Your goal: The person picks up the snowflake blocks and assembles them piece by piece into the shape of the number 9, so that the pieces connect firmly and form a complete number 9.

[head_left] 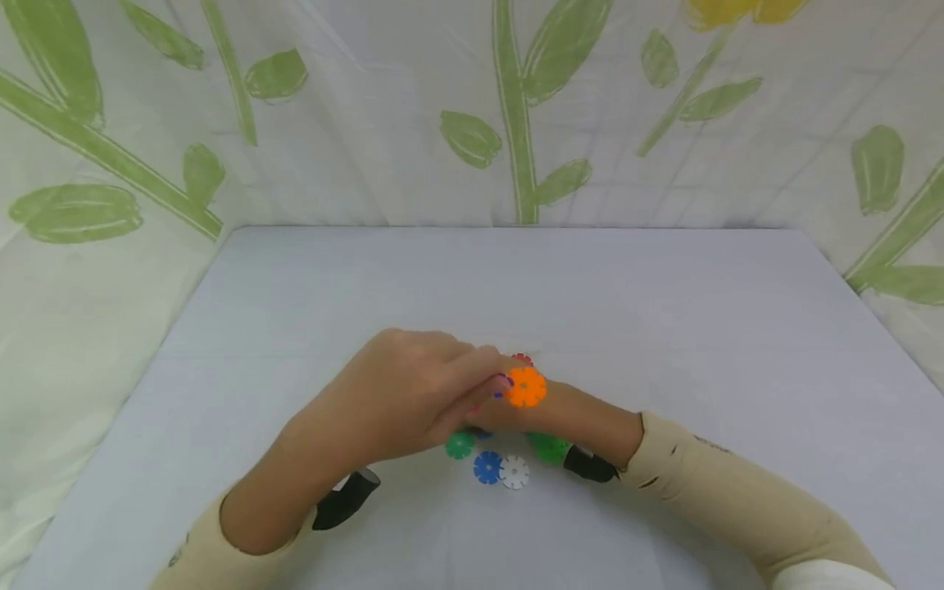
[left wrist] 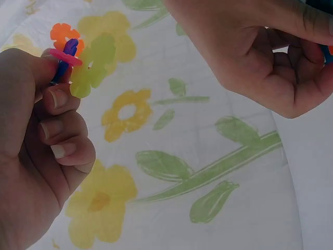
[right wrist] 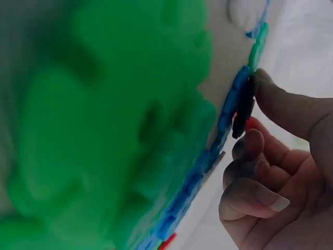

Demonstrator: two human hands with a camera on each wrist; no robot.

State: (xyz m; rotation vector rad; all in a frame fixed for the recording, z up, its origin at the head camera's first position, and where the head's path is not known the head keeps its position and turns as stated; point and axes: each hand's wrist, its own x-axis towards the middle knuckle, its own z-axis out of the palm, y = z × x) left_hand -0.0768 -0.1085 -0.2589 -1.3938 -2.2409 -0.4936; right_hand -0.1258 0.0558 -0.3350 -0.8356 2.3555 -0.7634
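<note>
Right hand: mostly lost behind the left hand in the head view
Joined discs: inner end buried in the left hand
Red disc: only its upper part peeps out
Dark piece: too dim to read its shape
Green mass: blurred, its outline unclear
Yellow flower: cut by the head view's top edge
</note>
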